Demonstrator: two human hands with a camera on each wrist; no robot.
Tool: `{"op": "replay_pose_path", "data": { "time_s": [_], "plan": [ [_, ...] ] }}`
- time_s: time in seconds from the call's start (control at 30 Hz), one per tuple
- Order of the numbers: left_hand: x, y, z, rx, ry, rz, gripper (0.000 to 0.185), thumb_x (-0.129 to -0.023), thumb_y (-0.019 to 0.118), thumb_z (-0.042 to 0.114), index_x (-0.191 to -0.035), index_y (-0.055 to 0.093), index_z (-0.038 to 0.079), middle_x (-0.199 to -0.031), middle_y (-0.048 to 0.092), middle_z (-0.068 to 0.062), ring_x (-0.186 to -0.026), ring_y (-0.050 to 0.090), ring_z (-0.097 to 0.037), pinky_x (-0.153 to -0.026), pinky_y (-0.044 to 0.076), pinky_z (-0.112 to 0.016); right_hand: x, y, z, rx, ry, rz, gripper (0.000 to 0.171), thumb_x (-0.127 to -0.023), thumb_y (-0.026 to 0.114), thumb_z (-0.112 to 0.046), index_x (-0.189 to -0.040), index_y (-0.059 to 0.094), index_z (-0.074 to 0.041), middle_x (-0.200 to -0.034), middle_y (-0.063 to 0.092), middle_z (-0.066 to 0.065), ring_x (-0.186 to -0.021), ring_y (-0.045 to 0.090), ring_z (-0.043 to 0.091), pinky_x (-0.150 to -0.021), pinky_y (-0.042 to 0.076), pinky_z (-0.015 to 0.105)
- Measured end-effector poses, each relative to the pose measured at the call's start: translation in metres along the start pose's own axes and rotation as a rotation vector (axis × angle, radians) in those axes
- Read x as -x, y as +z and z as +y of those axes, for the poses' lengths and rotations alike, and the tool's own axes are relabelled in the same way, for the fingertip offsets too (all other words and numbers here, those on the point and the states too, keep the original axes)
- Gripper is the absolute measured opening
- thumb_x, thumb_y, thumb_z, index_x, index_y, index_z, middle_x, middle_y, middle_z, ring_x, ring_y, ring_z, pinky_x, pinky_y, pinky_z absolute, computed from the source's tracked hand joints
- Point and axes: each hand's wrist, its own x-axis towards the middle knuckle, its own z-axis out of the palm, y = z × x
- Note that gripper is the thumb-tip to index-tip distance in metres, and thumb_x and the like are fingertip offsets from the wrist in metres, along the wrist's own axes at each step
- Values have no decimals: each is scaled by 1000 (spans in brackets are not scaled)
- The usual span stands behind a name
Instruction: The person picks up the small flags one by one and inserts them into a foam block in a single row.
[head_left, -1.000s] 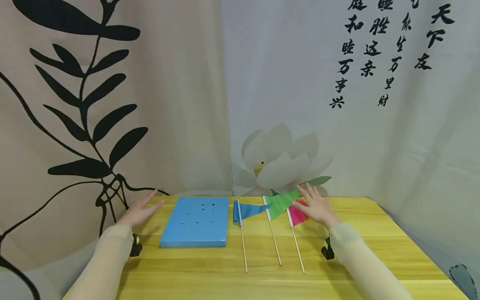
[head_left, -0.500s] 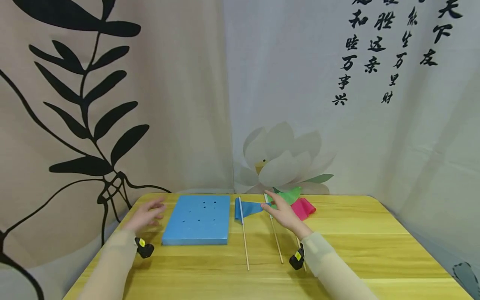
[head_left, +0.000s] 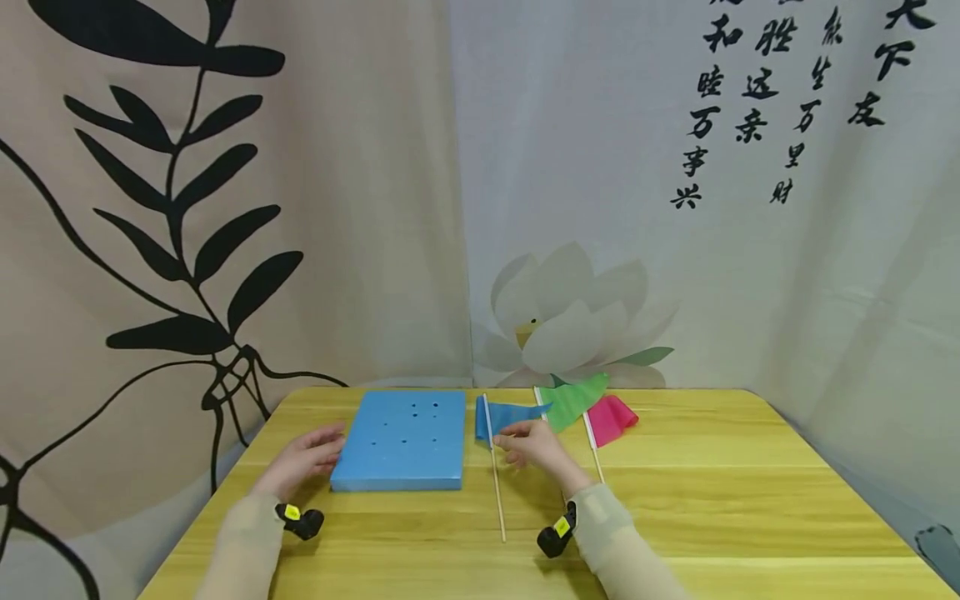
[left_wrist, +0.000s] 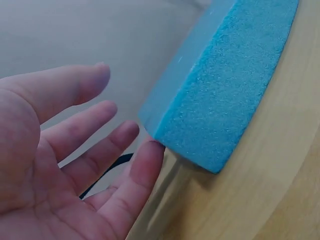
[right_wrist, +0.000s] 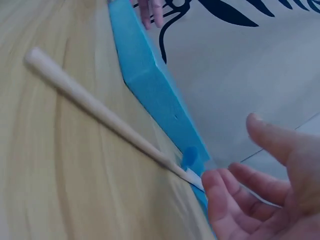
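A blue foam board [head_left: 412,462] with several small holes lies on the table, left of the middle. My left hand [head_left: 300,462] is at the board's left edge, its fingers loosely bent; in the left wrist view a fingertip [left_wrist: 150,155] meets or nearly meets the corner. Right of the board lies a small blue flag [head_left: 513,413] on a wooden stick [head_left: 498,500]. My right hand [head_left: 538,450] is over that flag's stick, thumb and fingers apart. In the right wrist view the fingertips are close to the stick; whether they touch it, I cannot tell.
A green flag [head_left: 573,402] and a pink flag [head_left: 611,419] lie to the right of the blue one, their sticks partly behind my right hand and arm. The wooden table [head_left: 750,500] ends at a printed curtain [head_left: 375,208] behind.
My right hand has moved left and down from above the pink and green flags to the blue flag's stick. My left hand has come down to the board's left edge.
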Motion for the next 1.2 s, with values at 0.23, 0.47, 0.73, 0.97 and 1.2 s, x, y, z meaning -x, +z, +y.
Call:
{"op": "replay_pose_path", "data": {
  "time_s": [0.23, 0.47, 0.73, 0.97, 1.2],
  "plan": [
    [4, 0, -6, 1, -23, -20, 59, -99, 57, 20, -146, 35, -7, -145, 37, -29, -109, 55, -21, -82, 49, -33, -6, 14, 12, -162, 95, -38, 29, -92, 67, -10, -110, 63, 12, -73, 55, 7, -54, 44, 13, -51, 46, 25],
    [0, -2, -8, 2, -25, -53, 60, -96, 62, 16, -145, 37, -8, -146, 36, -29, -109, 56, -18, -81, 50, -33, -8, 18, 17, -51, 117, 51, 23, -86, 74, -14, -96, 69, 6, -69, 63, 8, -54, 59, 15, -52, 54, 32],
    [2, -2, -17, -1, -54, -47, 61, -96, 63, 16, -146, 37, -6, -144, 37, -30, -114, 54, -26, -83, 49, -35, -2, 24, 15, 108, 63, 60, 25, -78, 83, -19, -68, 67, -2, -57, 61, 5, -45, 55, 15, -45, 51, 31],
    [2, -3, -18, 1, -66, -28, 62, -95, 64, 18, -146, 37, -6, -141, 40, -30, -113, 54, -24, -82, 49, -36, 4, 26, 9, 197, 37, 34, 34, -74, 85, -17, -55, 60, -3, -48, 58, 4, -38, 52, 14, -40, 48, 31],
    [3, 1, -16, 14, -83, -20, 62, -94, 65, 15, -146, 37, -6, -139, 42, -28, -105, 55, -16, -81, 49, -34, 5, 26, 8, 244, 35, 53, 31, -73, 83, -11, -52, 61, -4, -46, 56, 3, -36, 52, 13, -38, 48, 31]
  ]
}}
